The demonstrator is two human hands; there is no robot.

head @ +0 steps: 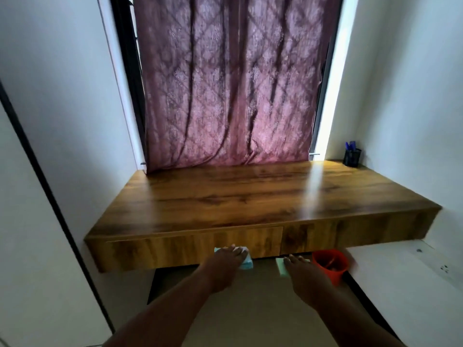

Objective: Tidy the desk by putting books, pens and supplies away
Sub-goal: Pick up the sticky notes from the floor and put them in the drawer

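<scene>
Writing and labels: no readable writing, brand or label is made out on any item; the picture is soft with blur.
Left hand (226,261): it is stretched out toward the near front edge of the desk, fingers laid fairly straight over a pale blue pad (244,259); the pad is pressed under the fingers, just in front of the left drawer front (195,246). Whether the thumb is curled beneath it cannot be told.
Right hand (304,274): it is reached forward below the drawer line, fingers extended over a pale green pad (281,267); the grip here is loose and flat, and any pinch underneath is hidden.
Supplies: the two pads are seen near the drawer fronts, low at the near edge, well apart from the pen holder.
Pen holder (352,157): a dark mesh cup is stood at the far right corner of the tabletop (250,194), with blue pens (350,146) held upright in it.
Tabletop: glossy brown wood grain is shown, with a bright streak of window light across the right part.
Red bucket (330,265): it is placed on the floor under the desk, right of the right hand.
Room: a patterned mauve curtain (233,83) is hung behind the desk, its hem touching the far edge; white walls are seen on both sides.
</scene>
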